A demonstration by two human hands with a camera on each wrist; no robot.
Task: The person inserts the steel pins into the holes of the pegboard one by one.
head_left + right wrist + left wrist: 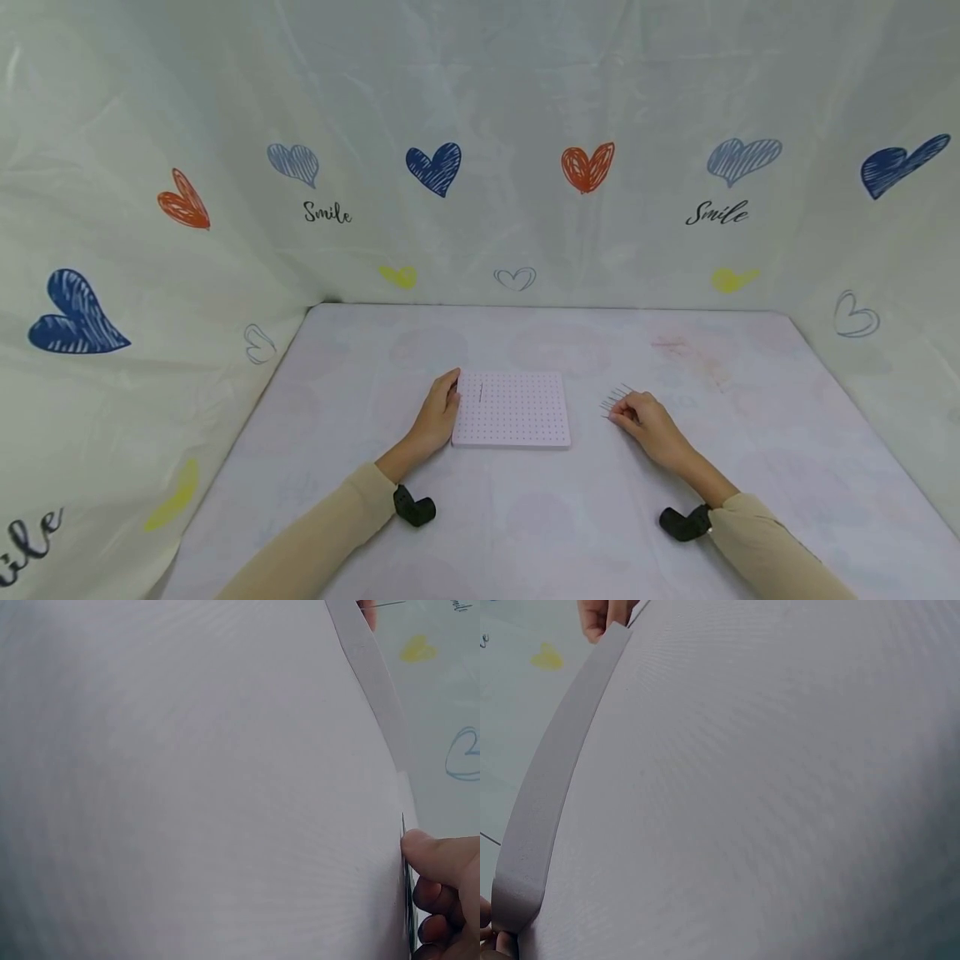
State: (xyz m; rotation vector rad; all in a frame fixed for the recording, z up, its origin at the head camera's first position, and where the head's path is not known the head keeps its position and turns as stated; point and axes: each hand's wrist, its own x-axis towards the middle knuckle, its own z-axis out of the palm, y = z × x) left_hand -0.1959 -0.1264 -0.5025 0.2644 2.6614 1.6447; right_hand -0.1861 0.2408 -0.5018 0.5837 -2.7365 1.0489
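A white square board with rows of small holes lies on the table. One thin dark needle stands upright near its upper left corner. My left hand holds the board's left edge; in the left wrist view only its fingertips show, at the board's corner. To the right of the board, several thin dark needles lie side by side on the table. Over them is my right hand, thumb and fingertips pinching at the needles. In the right wrist view the thumb lies against the dark needles.
The white table stretches around the board, with faint reddish marks at the back right. Behind it hangs a pale curtain printed with hearts. Each wrist wears a black camera mount.
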